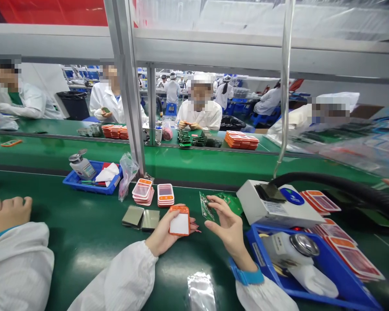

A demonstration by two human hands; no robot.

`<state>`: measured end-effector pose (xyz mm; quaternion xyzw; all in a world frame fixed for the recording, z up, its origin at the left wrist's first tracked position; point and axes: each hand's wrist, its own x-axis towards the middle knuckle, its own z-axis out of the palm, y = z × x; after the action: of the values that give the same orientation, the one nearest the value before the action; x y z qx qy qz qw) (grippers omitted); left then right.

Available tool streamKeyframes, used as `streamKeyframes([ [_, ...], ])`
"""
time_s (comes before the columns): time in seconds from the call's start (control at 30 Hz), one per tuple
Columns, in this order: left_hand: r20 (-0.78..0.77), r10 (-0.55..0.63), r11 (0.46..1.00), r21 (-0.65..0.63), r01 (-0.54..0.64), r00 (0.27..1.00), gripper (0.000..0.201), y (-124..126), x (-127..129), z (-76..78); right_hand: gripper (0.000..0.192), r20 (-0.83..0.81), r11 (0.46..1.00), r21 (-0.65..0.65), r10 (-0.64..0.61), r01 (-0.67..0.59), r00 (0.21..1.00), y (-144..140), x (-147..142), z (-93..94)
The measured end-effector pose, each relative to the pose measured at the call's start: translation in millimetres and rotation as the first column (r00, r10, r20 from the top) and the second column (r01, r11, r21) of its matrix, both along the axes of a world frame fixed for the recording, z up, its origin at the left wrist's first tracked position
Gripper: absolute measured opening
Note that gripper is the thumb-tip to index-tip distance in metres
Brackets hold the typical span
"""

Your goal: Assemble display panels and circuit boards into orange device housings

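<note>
Green workbench (84, 229) runs beneath a metal frame, and across the aisle-like green strip people in white coats sit at another bench. Near the middle, the left hand (165, 231) is closed around an orange-framed case (180, 222), which rests on its palm and fingers with a white panel facing up; thin reddish leads (196, 227) stick out by the fingertips. Just to its right, the right hand (227, 226) is bent, thumb and fingers moderately spread, beside a tilted green circuit board (206, 206). Fingertips meet that board's edge, though I cannot tell whether they grip it. So the case lies in the left hand, and the board sits between the two hands, nearer the right. Beyond the left hand stand two stacks of orange-and-white frames (165, 195); a blue tray (256, 248) lies right of the right hand.
</note>
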<state>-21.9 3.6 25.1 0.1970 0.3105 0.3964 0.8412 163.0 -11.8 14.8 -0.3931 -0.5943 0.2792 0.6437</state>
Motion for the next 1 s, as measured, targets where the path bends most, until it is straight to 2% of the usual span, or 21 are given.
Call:
streamKeyframes([
  [0.1,0.010,0.008,1.000,0.001,-0.008,1.000,0.022,1.5,-0.1,-0.4,0.034,0.071,1.000,0.015,-0.023,0.022,0.997,-1.5,-2.6,2.1],
  [0.17,0.021,0.011,1.000,-0.009,-0.011,1.000,0.022,2.8,-0.4,-0.5,0.033,0.175,0.998,0.039,-0.062,0.056,0.983,-3.5,-6.4,3.9],
  [0.27,0.038,-0.016,1.000,-0.023,0.017,0.999,0.025,3.8,-1.0,0.5,0.027,0.382,0.992,0.095,-0.108,0.078,0.918,-7.4,-15.1,5.5],
  [0.37,0.075,-0.058,0.998,-0.019,0.060,0.995,0.030,2.6,-0.7,3.8,0.026,0.506,0.991,0.134,-0.083,0.017,0.859,-11.0,-24.2,4.8],
  [0.63,0.172,-0.065,0.998,-0.005,0.066,0.983,0.033,0.2,0.3,12.5,0.030,0.568,0.993,0.092,0.005,-0.070,0.823,-13.6,-32.7,2.5],
  [1.0,0.181,-0.037,0.999,-0.007,0.039,0.983,0.027,2.3,-0.1,4.6,0.029,0.631,0.981,0.187,-0.083,-0.047,0.771,-13.0,-33.7,-0.1],
])
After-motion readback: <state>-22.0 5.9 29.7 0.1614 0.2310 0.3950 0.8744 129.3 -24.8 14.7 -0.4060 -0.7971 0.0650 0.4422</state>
